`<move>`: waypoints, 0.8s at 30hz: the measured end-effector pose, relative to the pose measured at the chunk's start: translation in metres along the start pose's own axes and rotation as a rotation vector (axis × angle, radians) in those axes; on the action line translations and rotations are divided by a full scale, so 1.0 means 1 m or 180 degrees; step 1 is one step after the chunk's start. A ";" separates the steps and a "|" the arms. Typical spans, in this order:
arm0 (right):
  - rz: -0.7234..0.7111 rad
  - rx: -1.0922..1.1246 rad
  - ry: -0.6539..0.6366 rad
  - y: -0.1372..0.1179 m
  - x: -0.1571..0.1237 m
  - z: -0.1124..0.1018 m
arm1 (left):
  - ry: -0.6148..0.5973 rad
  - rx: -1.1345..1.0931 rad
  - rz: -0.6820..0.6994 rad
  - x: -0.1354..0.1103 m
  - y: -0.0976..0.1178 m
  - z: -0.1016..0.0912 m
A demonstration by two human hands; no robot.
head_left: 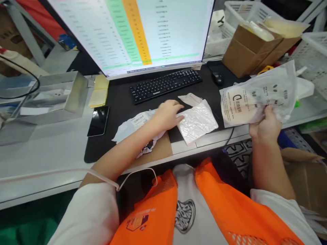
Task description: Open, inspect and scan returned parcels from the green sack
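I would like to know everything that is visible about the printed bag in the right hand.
The printed bag looks like thin, milky, see-through plastic, lightly creased and fairly flat. It carries dark characters, small leaf-like marks and, toward its left end, a large curved symbol on a cream-coloured area; whether this is a card inside, I cannot tell. The bag is tilted, its right end higher, at the right side of the desk. The right hand grips its lower edge, thumb over the printed side.

Your white worktop (56, 149) has a big lit monitor (158, 30) at the back, grey metal framing (25, 32) and something red (42, 17) off left, plus white plastic baskets (314, 56) and cardboard boxes (245, 52) crowding your right. Kinda dark underneath, with green stuff (30, 217) down left.
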State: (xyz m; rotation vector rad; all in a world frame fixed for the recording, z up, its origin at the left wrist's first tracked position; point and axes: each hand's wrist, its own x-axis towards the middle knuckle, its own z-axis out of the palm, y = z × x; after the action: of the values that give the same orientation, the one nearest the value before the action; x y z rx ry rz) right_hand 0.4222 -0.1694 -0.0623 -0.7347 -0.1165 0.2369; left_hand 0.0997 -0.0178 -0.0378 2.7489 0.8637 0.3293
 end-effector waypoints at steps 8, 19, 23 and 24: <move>0.0343 -0.0298 0.0150 -0.022 -0.030 -0.055 | -0.1333 0.0206 0.1712 0.112 0.080 0.074; 0.0443 -0.0140 0.0255 -0.030 -0.021 -0.076 | -0.0234 -0.0665 0.2116 0.064 0.043 0.012; 0.0500 -0.0113 -0.0164 -0.022 -0.030 -0.050 | 0.0437 -0.1223 0.1872 0.016 0.009 -0.029; 0.0535 -0.0120 -0.0254 -0.018 -0.034 -0.041 | 0.0545 -0.1204 0.1800 0.006 0.002 -0.035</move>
State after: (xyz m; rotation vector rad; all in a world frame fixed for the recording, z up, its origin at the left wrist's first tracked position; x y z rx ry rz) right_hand 0.4001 -0.2180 -0.0812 -0.7736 -0.1355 0.4256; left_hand 0.0954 -0.0108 -0.0032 2.5669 0.0172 0.7503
